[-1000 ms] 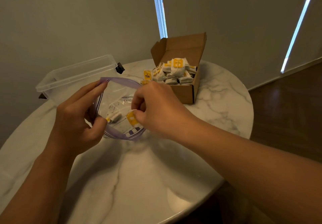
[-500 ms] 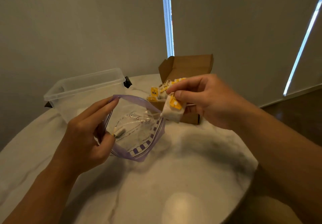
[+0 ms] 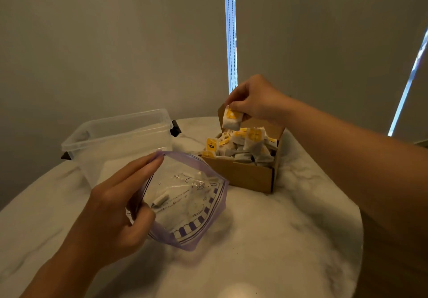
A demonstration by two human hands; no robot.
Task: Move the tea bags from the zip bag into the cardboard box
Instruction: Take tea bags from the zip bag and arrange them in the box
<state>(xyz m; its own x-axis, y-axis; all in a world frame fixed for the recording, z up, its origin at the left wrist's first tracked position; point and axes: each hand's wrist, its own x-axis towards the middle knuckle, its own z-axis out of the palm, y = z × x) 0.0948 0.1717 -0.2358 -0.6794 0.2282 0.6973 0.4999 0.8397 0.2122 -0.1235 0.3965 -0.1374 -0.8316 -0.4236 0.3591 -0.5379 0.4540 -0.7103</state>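
Observation:
My left hand [image 3: 115, 207] holds the mouth of the clear zip bag [image 3: 192, 207] open, fingers along its purple rim. One pale tea bag [image 3: 160, 201] lies inside it near my thumb. My right hand [image 3: 256, 99] pinches a tea bag with a yellow tag [image 3: 231, 119] just above the open cardboard box [image 3: 243, 175]. The box is heaped with several tea bags [image 3: 245, 146], some spilling over its left edge.
A clear plastic tub [image 3: 118, 140] with black clips stands at the back left of the round marble table [image 3: 266, 239]. The table's edge curves away on the right, with dark wood floor beyond. Grey walls stand close behind.
My right hand lifted a tea bag out of the zip bag and carried it up and right to above the cardboard box. The left hand kept holding the bag open.

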